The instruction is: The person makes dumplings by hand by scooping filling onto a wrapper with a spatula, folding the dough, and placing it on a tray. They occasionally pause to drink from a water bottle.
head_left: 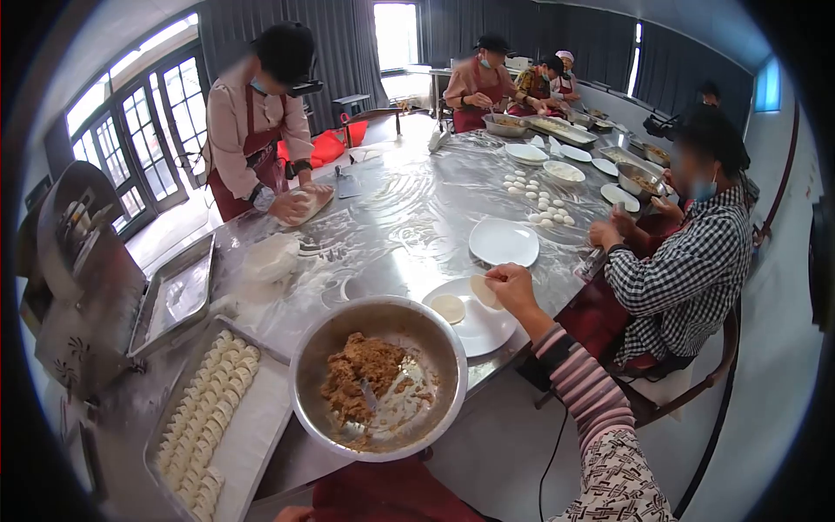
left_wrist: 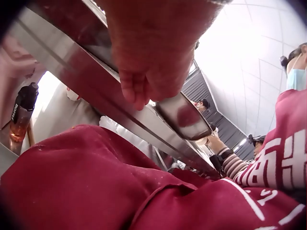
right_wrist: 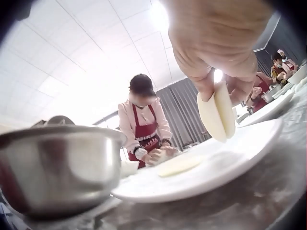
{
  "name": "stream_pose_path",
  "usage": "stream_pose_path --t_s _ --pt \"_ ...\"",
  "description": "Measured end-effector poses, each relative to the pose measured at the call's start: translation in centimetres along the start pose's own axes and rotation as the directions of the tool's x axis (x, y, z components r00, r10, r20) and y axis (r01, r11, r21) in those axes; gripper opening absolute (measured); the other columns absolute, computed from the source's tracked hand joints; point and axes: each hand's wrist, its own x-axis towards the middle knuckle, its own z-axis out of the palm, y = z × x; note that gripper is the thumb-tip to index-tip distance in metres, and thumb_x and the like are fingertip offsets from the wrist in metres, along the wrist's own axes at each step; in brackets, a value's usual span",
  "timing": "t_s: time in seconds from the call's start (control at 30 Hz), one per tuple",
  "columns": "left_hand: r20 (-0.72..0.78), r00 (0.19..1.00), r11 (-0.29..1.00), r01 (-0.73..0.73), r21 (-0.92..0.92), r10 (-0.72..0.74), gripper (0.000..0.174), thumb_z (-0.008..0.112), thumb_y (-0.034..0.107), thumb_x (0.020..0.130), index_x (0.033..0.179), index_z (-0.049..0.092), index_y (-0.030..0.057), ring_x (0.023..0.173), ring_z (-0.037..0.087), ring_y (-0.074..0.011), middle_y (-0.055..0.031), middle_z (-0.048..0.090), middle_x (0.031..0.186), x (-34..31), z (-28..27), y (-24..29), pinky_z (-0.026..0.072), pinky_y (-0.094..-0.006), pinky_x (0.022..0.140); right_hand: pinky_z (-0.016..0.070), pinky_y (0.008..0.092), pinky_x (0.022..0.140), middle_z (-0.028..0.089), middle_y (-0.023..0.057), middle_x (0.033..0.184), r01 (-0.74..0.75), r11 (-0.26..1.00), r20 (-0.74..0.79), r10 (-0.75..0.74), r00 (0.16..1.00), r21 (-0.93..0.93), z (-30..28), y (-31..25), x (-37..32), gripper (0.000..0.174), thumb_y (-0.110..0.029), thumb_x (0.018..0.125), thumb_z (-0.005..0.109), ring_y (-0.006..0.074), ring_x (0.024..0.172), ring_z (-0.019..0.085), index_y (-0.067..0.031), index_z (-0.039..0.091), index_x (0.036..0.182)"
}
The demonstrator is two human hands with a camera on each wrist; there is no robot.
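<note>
Over the near white plate (head_left: 494, 332), my right hand (head_left: 513, 291) pinches a round dumpling wrapper (head_left: 484, 292) between thumb and fingers. The right wrist view shows the pinched dough (right_wrist: 216, 115) as two pale layers hanging side by side. Another flat wrapper (head_left: 448, 308) lies on that plate's left part. Left of the plate stands a steel bowl (head_left: 306, 409) with brown minced filling (head_left: 361, 374) and a utensil partly sunk in it. My left hand (left_wrist: 148, 62) hangs by the table edge above my red apron, fingers loosely bent, nothing visible in them; only a bit shows in the head view.
A tray (head_left: 274, 418) with rows of folded dumplings (head_left: 209, 418) is left of the bowl, a floury metal tray (head_left: 209, 283) behind it. Another white plate (head_left: 504, 242) and several dough pieces (head_left: 544, 204) lie farther off. One person kneads dough (head_left: 309, 204); another sits at right.
</note>
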Motion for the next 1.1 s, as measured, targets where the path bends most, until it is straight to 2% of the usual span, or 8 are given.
stream_pose_path --t_s 0.07,0.13,0.33,0.57,0.7,0.8,0.9,1.1 --pt "-0.016 1.000 1.000 -0.012 0.001 0.012 0.014 0.059 0.000 0.086 0.099 0.061 0.0010 0.085 0.062 -0.0329 -0.0167 0.063 0.091 0.0 0.1 0.0 0.0492 -0.0373 0.075 0.0510 0.0281 0.062 0.069 0.0087 0.072 -0.235 0.839 0.150 0.184 0.971 0.490 -0.2 -0.7 -0.4 0.009 -0.006 0.072 0.072 0.0136 0.063 0.063 -0.0028 0.072 0.081" --pt "-0.018 1.000 1.000 -0.011 -0.020 0.010 0.014 0.060 0.000 0.085 0.099 0.061 0.0009 0.084 0.062 -0.0329 -0.0169 0.063 0.092 0.2 0.4 0.1 0.0494 -0.0369 0.075 0.0497 0.0256 0.059 0.068 0.0055 0.073 -0.306 0.751 0.220 0.217 0.951 0.585 0.2 -0.1 -0.8 0.010 -0.004 0.071 0.073 0.0076 0.063 0.060 -0.0016 0.072 0.081" --pt "-0.008 0.998 0.996 -0.055 -0.065 0.054 0.016 0.062 -0.001 0.084 0.100 0.062 0.0007 0.084 0.063 -0.0299 -0.0158 0.064 0.092 0.6 0.5 1.5 0.0503 -0.0339 0.075 0.0504 0.0379 0.071 0.065 0.0137 0.081 0.027 0.985 0.177 0.004 0.984 -0.169 1.4 -0.3 -2.4 0.011 -0.014 0.068 0.072 0.0304 0.076 0.064 -0.0054 0.071 0.075" --pt "-0.154 0.973 0.940 -0.206 -0.272 0.169 0.023 0.068 -0.005 0.079 0.102 0.064 0.0009 0.080 0.063 -0.0252 -0.0141 0.064 0.090 2.3 -3.5 8.9 0.0510 -0.0305 0.067 0.0468 0.0410 0.071 0.061 0.0144 0.081 0.384 0.920 0.077 -0.378 0.923 -0.083 2.2 0.3 -2.5 0.010 -0.003 0.070 0.067 0.0343 0.079 0.060 -0.0026 0.061 0.077" --pt "-0.201 0.889 0.791 -0.459 -0.404 0.412 0.024 0.071 -0.004 0.078 0.101 0.064 0.0000 0.075 0.064 -0.0249 -0.0145 0.064 0.089 3.2 -7.6 14.3 0.0516 -0.0305 0.062 0.0461 0.0334 0.057 0.061 0.0109 0.069 0.130 0.989 -0.104 -0.123 0.987 0.069 0.4 -0.4 -3.1 0.006 -0.005 0.086 0.059 0.0191 0.062 0.059 -0.0009 0.058 0.082" --pt "-0.254 0.765 0.558 -0.616 -0.556 0.591 0.024 0.072 -0.003 0.077 0.101 0.064 -0.0032 0.071 0.065 -0.0255 -0.0161 0.065 0.089 2.7 -8.5 16.0 0.0523 -0.0313 0.060 0.0557 0.0330 0.064 0.065 0.0109 0.088 -0.353 0.691 0.051 0.417 0.908 0.631 -2.0 -1.7 -5.0 0.010 -0.011 0.093 0.053 0.0207 0.070 0.064 -0.0020 0.057 0.095" --pt "-0.364 0.612 0.298 -0.717 -0.630 0.702 0.021 0.070 -0.004 0.079 0.099 0.064 -0.0086 0.073 0.067 -0.0273 -0.0194 0.066 0.089 1.7 -8.4 15.7 0.0538 -0.0330 0.060 0.0585 0.0400 0.066 0.065 0.0138 0.094 -0.402 0.350 0.213 0.469 0.857 0.846 -5.0 -2.8 -8.9 0.016 -0.012 0.094 0.052 0.0258 0.077 0.067 -0.0013 0.053 0.105" --pt "-0.287 0.537 0.262 -0.727 -0.634 0.794 0.016 0.068 0.002 0.082 0.093 0.065 -0.0086 0.069 0.067 -0.0264 -0.0187 0.067 0.086 0.0 -10.4 16.5 0.0540 -0.0336 0.057 0.0585 0.0402 0.062 0.065 0.0142 0.095 -0.480 0.322 0.331 0.421 0.845 0.816 -9.8 -5.7 -19.2 0.018 -0.016 0.095 0.053 0.0268 0.079 0.068 -0.0018 0.052 0.105"
